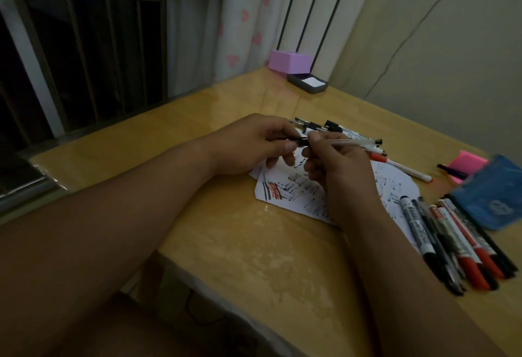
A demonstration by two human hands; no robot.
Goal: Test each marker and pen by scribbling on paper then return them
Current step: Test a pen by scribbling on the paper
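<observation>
**Cap and pen met over the paper**

Left hand (254, 145) pinched the black cap (300, 141) in curled fingers. Right hand (336, 167) was wrapped round the clear pen (353, 143), barrel pointing right. Both were held just above the scribbled paper (293, 195), likely to keep the tip near it (capping or uncapping, couldn't tell). Markers (452, 238) lay in a row at right.

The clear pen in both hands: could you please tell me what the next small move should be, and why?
Probably pull the black cap off: the left hand pinches it, the right hand grips the clear pen, above the scribbled paper.
</observation>
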